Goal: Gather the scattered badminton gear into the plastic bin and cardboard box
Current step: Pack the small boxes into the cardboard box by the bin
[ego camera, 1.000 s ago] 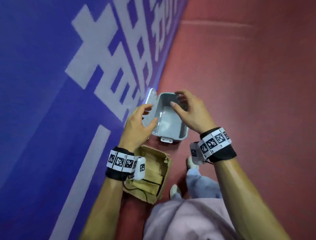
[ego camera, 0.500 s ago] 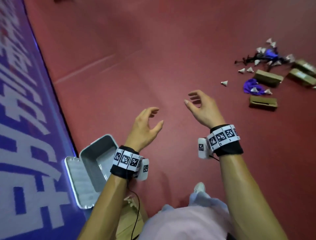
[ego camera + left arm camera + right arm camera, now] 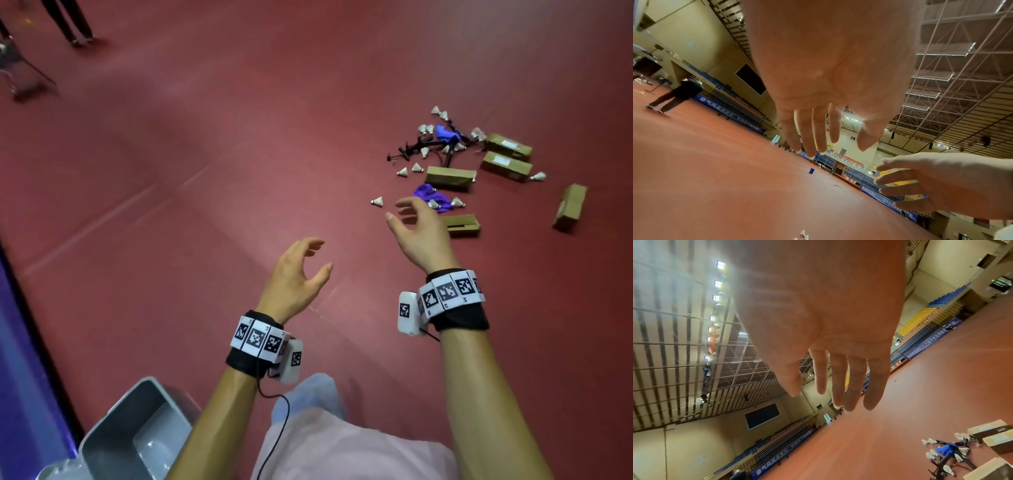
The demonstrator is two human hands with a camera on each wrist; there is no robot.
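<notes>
Seen from the head camera, both the left hand (image 3: 297, 270) and right hand (image 3: 419, 233) hang empty with fingers loosely spread above the red floor (image 3: 212, 164), while the grey plastic bin (image 3: 137, 431) stands open by the floor's blue edge, apparently ready to receive gear; shuttlecocks (image 3: 376, 201), purple cloth (image 3: 432, 196) and small cardboard boxes (image 3: 449, 178) lie scattered well apart from it. The left wrist camera shows the left hand's fingers (image 3: 813, 133) straight and holding nothing. From the right wrist, the equally bare fingers (image 3: 853, 382) point towards the pile, likely the next stop.
</notes>
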